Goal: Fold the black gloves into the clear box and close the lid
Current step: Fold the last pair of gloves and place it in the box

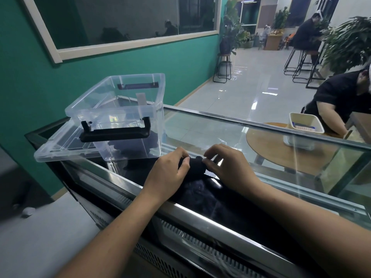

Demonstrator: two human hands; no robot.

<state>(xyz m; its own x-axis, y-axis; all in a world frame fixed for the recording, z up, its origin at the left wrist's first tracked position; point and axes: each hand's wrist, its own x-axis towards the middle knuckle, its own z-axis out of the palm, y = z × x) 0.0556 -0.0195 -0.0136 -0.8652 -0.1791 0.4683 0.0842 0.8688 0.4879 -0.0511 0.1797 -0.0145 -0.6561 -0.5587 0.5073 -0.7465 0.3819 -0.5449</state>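
Teal wall and a tiled hall are being seen behind a glass-topped display counter (220, 125), on which the work is being done.

Task state: the clear box (120, 109) is standing open near the counter's left end. Its lid (60, 149) is lying flat just beside it on the left, partly tucked under the box, so closing is not yet done. The box's black latch handle (115, 132) is hanging unfastened on the near wall. A dark shape is being seen low through the box wall; whether that is a glove already inside or a reflection cannot be told.

A black glove (195, 164) is being held on the glass at the counter's near edge, just right of the box. More dark fabric is lying below it toward the near rim; whether that is the second glove cannot be told.

Fingers: the left hand (168, 171) is being kept curled narrow, its fingertips (185, 159) pinching the glove's left side. The right hand (228, 167) is likewise being kept narrow, thumb and fingertips (206, 160) pinching the right side. The two hands are nearly touching across the fabric.

Judgement: folding is being carried out; placing in the box and fitting the lid are remaining.
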